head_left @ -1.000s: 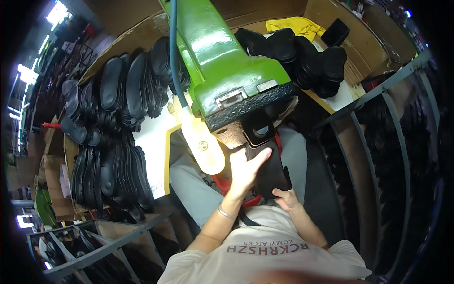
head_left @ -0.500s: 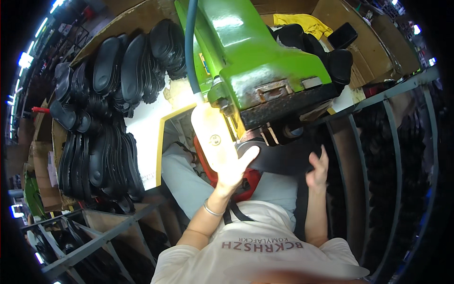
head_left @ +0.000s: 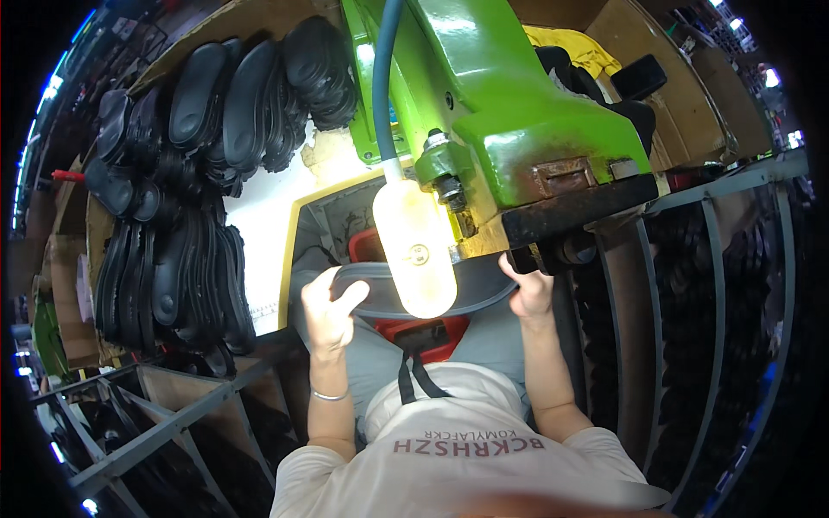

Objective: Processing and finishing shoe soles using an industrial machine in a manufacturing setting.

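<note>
A curved grey shoe sole (head_left: pixel 480 290) is stretched across my lap, and I hold one end in each hand. My left hand (head_left: pixel 331 307) grips its left end with the thumb on top. My right hand (head_left: pixel 528 292) is closed on its right end, right under the rusty underside of a big green machine (head_left: pixel 518 112). A glowing oblong lamp (head_left: pixel 415 246) on a blue-grey hose hangs in front of the sole and hides its middle.
Rows of black soles (head_left: pixel 199 173) are stacked along the left of a white bench. A red bin (head_left: pixel 425 333) sits at my lap. Grey metal racks (head_left: pixel 691 259) with dark soles stand right and lower left. Yellow cloth (head_left: pixel 574 47) lies behind the machine.
My right hand came up from my lap and my left hand came down; both now hold the grey sole under the machine head. The view moved in closer to the lamp.
</note>
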### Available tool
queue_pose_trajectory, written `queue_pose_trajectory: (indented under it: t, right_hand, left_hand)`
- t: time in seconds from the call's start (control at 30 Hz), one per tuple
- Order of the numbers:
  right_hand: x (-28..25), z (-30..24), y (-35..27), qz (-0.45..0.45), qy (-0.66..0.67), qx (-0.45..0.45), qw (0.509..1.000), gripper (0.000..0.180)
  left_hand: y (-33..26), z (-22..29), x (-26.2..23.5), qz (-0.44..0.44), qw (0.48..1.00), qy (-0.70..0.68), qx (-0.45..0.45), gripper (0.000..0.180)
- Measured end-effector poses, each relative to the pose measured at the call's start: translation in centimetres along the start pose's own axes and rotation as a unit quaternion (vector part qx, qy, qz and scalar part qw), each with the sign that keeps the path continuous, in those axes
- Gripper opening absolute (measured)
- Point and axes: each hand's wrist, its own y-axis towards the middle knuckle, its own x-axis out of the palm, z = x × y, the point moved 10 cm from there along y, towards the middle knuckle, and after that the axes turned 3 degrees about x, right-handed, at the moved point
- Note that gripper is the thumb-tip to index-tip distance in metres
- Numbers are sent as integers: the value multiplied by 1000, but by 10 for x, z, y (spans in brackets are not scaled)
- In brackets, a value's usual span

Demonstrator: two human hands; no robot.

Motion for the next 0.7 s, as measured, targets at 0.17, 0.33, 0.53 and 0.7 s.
queue_pose_trajectory:
  t: [0.17, 0.33, 0.53, 0.7]
  right_hand:
    - [42, 6, -2, -70, -46, -7, 996, 38]
    - [50, -1, 3, -100, -113, -24, 988, 34]
    - [19, -14, -28, 10, -189, -60, 980, 41]
    - [-29, 68, -134, -128, -111, 261, 950, 51]
  left_hand:
    - [-36, -28, -36, 40, 994, -57, -80, 14]
    - [-83, -77, 14, -241, 935, 202, -165, 36]
    - [-31, -38, 119, -82, 965, 237, 74, 19]
    - [-24, -45, 131, -73, 941, 301, 137, 14]
